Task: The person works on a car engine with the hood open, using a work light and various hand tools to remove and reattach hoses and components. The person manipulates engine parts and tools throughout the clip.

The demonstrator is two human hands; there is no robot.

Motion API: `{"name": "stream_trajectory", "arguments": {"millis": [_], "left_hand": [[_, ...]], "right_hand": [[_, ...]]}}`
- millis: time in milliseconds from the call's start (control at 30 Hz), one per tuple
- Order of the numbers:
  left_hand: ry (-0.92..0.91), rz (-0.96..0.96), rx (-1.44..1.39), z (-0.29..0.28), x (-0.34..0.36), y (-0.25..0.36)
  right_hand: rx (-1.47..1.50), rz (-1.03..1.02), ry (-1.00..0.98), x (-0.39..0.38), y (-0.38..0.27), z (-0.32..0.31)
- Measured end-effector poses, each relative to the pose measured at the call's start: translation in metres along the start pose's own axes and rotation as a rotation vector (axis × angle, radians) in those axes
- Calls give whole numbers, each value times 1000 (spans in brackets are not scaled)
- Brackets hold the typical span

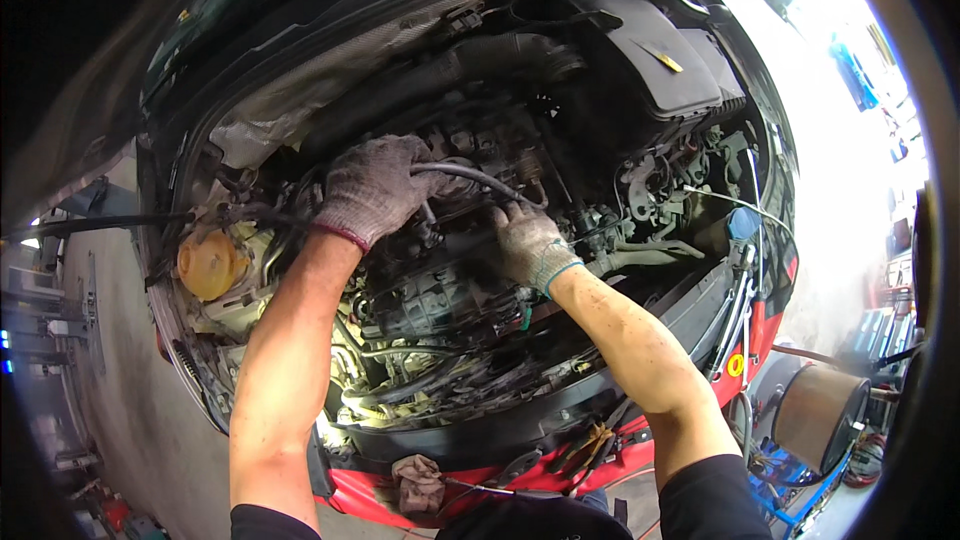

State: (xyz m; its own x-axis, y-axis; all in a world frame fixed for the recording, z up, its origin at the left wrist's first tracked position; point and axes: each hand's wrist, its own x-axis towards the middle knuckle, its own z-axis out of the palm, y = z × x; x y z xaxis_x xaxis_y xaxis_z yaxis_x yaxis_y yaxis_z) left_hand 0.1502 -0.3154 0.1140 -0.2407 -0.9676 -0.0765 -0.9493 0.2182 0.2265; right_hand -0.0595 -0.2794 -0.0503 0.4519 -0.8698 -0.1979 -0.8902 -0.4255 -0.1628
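A dark, bendy hose (485, 176) arches over the middle of an open car engine bay. My left hand (378, 185), in a soiled grey knit glove, is closed around one end of it. My right hand (532, 243), gloved in the same way, has its fingers bent at the other end, where the hose curls down; the fingertips are partly hidden. Below both hands lies the dark, grimy engine (430, 295). Where the hose leads under my left palm cannot be seen.
A yellowed reservoir (210, 265) stands at the left, a black airbox (650, 55) at the far right. A blue-capped filler neck (742, 224) and long tools (738, 315) are along the right edge. A crumpled rag (418, 485) and dark-handled pliers (595, 448) rest at the front.
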Motion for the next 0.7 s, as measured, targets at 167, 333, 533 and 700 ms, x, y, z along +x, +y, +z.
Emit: {"name": "stream_trajectory", "arguments": {"millis": [167, 333, 533, 700], "left_hand": [[-9, -52, -41, 10, -5, -11], [-18, -65, -112, 20, -4, -17], [41, -19, -77, 10, 2, -10], [-34, 18, -52, 18, -1, -18]], "right_hand": [[72, 26, -192, -5, -2, -39], [76, 34, -71, -13, -6, -27], [104, 19, 137, 6, 3, 16], [281, 54, -5, 15, 24, 24]]}}
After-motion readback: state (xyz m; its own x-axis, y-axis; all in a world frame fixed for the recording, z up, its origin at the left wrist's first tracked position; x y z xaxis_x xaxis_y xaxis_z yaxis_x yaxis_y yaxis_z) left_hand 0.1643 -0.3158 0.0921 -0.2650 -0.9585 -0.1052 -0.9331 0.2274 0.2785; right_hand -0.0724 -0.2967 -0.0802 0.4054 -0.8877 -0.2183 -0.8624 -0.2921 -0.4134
